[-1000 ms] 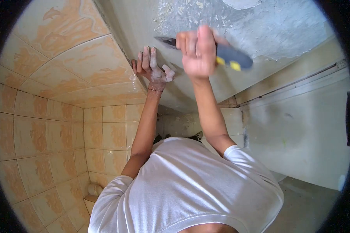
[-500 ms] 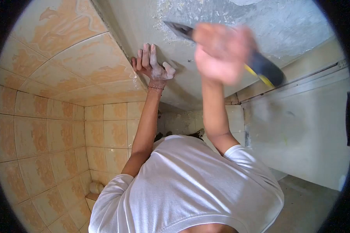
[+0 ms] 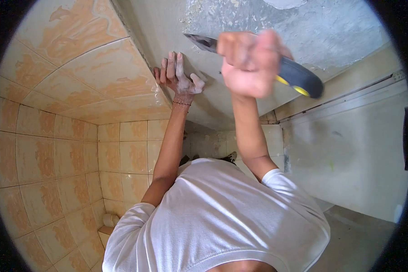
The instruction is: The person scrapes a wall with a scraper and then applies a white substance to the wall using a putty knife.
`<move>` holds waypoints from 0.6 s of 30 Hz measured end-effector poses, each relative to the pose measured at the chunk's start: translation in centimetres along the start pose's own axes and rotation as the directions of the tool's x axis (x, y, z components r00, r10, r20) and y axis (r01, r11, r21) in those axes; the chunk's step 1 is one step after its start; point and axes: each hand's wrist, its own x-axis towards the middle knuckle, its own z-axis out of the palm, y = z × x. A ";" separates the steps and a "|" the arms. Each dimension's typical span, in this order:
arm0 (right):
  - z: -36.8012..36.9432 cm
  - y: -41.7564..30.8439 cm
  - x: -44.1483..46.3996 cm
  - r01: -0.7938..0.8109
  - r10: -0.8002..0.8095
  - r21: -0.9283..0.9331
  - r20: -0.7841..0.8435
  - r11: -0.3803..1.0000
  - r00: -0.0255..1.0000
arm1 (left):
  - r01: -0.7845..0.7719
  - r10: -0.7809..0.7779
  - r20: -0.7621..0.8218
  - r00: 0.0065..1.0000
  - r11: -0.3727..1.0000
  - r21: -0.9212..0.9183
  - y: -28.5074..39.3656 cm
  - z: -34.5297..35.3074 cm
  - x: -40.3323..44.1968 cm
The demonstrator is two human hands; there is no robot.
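My right hand (image 3: 249, 63) is wrapped round the black and yellow handle of a putty knife (image 3: 301, 77), a little blurred by motion. Its dark metal blade points left, close to the grey wall (image 3: 204, 63) where the paint is patchy and flaked. Whether the blade's edge touches the surface I cannot tell. My left hand (image 3: 179, 79), dusted white, lies against the same wall with fingers spread, beside the edge of the tiling. Nothing is in it.
Peach and cream tiles (image 3: 38, 161) cover the walls on the left. A door-like pale panel (image 3: 349, 149) stands at the right, below a ledge or frame (image 3: 340, 93). A small whitish object (image 3: 109, 220) sits on a corner shelf at lower left.
My right hand and the putty knife have shifted slightly left, and the blade tip sits lower in view. My left hand stays in place on the wall.
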 end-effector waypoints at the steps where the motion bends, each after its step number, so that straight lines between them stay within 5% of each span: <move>1: -0.3 -0.9 -0.1 0.031 -0.031 0.070 0.002 0.997 1.000 | -0.010 0.010 -0.007 1.000 1.000 0.002 -0.1 0.2 0.2; 4: -0.5 -1.2 -0.1 0.046 -0.047 0.035 0.010 0.998 0.999 | -0.020 0.020 -0.030 0.999 1.000 0.004 -0.1 0.4 0.2; 5: -0.6 0.7 -0.4 -0.041 0.035 -0.114 -0.060 0.993 0.998 | -0.017 0.017 -0.028 0.999 1.000 0.011 -0.1 0.4 0.1; 9: -0.4 2.7 -0.7 -0.082 0.070 -0.054 -0.195 0.995 0.978 | -0.016 0.016 -0.020 1.000 1.000 0.009 -0.1 0.3 0.0; 12: 1.1 -0.9 -0.9 -0.002 0.003 0.129 -0.007 0.992 1.000 | -0.008 0.008 -0.023 1.000 1.000 0.029 -0.2 0.5 0.1; 13: 0.7 -1.4 -0.9 0.038 -0.038 -0.001 0.013 0.999 0.999 | -0.005 0.006 -0.018 1.000 0.999 0.034 -0.2 0.4 0.0; 18: -0.9 2.3 -0.9 -0.121 0.118 -0.023 -0.101 0.992 0.988 | -0.003 0.003 -0.009 1.000 1.000 0.005 -0.3 0.3 -0.4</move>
